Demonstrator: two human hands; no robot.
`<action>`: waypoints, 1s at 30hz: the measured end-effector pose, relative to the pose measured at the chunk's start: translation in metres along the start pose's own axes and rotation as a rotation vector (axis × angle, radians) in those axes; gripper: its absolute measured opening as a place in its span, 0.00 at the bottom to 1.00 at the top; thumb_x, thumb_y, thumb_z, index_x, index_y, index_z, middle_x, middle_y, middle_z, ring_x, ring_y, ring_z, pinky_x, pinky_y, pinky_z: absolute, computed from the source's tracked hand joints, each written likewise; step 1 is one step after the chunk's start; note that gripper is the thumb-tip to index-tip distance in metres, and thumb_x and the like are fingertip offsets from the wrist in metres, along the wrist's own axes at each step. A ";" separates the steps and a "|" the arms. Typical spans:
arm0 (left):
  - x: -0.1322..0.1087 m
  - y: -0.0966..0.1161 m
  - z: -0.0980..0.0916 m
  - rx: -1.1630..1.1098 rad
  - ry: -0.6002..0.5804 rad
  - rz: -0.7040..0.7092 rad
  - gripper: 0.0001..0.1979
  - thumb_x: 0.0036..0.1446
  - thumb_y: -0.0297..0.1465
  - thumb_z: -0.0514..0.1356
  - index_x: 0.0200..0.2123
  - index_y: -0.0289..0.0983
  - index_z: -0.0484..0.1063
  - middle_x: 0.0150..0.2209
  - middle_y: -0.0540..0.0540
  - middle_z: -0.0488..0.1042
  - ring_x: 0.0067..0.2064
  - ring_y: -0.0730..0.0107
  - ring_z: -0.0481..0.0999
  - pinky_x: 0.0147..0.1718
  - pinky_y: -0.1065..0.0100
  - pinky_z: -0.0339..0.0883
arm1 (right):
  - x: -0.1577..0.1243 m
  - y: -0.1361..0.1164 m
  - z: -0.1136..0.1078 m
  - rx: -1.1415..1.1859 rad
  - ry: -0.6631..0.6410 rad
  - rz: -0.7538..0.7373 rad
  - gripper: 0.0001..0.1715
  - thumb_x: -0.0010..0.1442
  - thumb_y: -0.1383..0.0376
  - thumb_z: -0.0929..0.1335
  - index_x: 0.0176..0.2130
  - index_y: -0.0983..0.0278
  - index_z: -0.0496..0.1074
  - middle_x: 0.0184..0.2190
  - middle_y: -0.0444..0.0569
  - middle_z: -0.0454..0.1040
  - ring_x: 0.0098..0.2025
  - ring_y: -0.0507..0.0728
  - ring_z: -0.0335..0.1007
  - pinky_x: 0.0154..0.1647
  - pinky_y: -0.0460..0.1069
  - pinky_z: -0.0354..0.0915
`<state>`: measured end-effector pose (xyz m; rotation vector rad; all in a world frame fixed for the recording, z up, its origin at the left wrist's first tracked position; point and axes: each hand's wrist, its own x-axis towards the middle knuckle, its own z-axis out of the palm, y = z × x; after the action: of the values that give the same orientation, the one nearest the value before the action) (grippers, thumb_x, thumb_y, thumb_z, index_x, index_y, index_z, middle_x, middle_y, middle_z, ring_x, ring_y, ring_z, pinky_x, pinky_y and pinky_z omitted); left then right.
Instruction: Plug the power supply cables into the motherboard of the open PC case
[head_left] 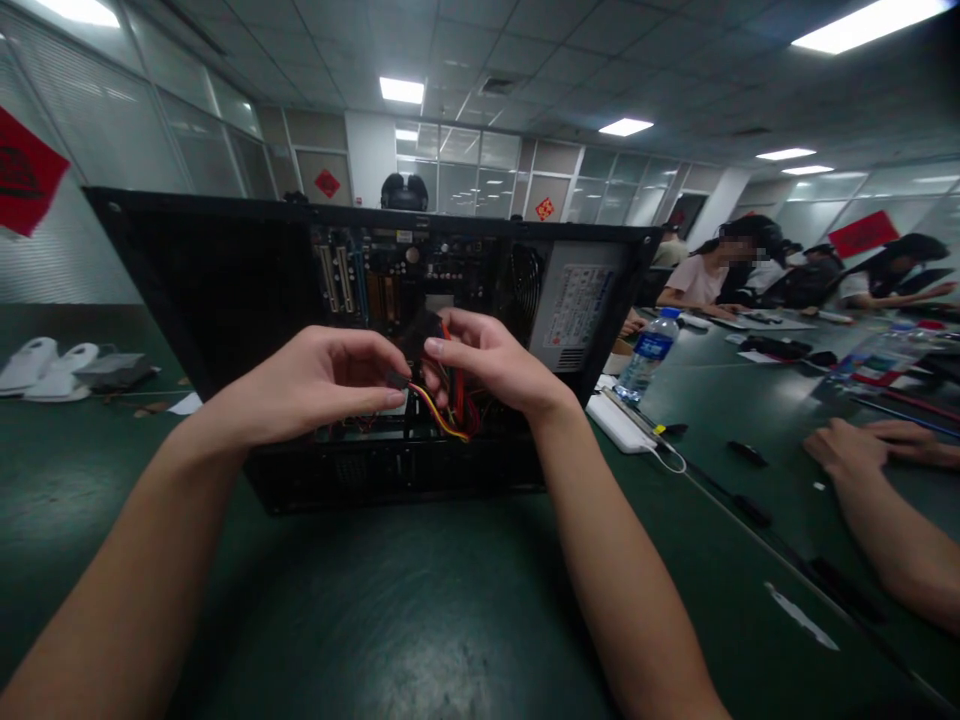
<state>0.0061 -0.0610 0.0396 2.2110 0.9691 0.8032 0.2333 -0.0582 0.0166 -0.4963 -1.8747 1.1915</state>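
Note:
An open black computer case [225, 290] lies on the green table [420, 600], with its motherboard [390, 275] and power supply [577, 310] showing. My left hand [315, 380] pinches a small dark connector at the end of a bundle of red, yellow and black wires [450, 410]. My right hand [487, 360] is closed on the same wire bundle just beside it, over the case's opening. Both hands almost touch each other.
A water bottle [649, 355] and a white power strip [619, 420] stand right of the case. Another person's hands [877, 445] rest on the table at right. Several people sit at the far right. White objects [45, 368] lie at far left.

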 end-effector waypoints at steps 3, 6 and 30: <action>-0.001 0.001 0.002 0.020 0.071 0.104 0.14 0.50 0.41 0.68 0.37 0.39 0.79 0.33 0.47 0.81 0.34 0.63 0.81 0.33 0.66 0.76 | 0.001 -0.004 -0.001 -0.036 0.090 -0.014 0.19 0.58 0.53 0.73 0.35 0.64 0.66 0.29 0.42 0.71 0.30 0.49 0.69 0.31 0.44 0.67; -0.001 0.001 0.004 0.142 0.250 0.222 0.12 0.52 0.39 0.68 0.38 0.39 0.79 0.34 0.47 0.81 0.35 0.64 0.81 0.35 0.67 0.76 | 0.002 -0.004 -0.001 -0.038 0.171 -0.019 0.20 0.54 0.54 0.75 0.34 0.65 0.68 0.30 0.42 0.71 0.31 0.48 0.67 0.30 0.42 0.65; -0.006 0.006 0.000 0.393 0.331 0.515 0.25 0.56 0.39 0.67 0.57 0.45 0.72 0.56 0.46 0.76 0.53 0.57 0.78 0.52 0.58 0.76 | 0.007 -0.003 0.005 0.052 0.177 -0.029 0.23 0.51 0.55 0.77 0.37 0.64 0.66 0.28 0.40 0.71 0.28 0.48 0.68 0.26 0.42 0.64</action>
<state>0.0051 -0.0693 0.0417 2.7862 0.7530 1.3374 0.2260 -0.0574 0.0212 -0.5263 -1.6909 1.1362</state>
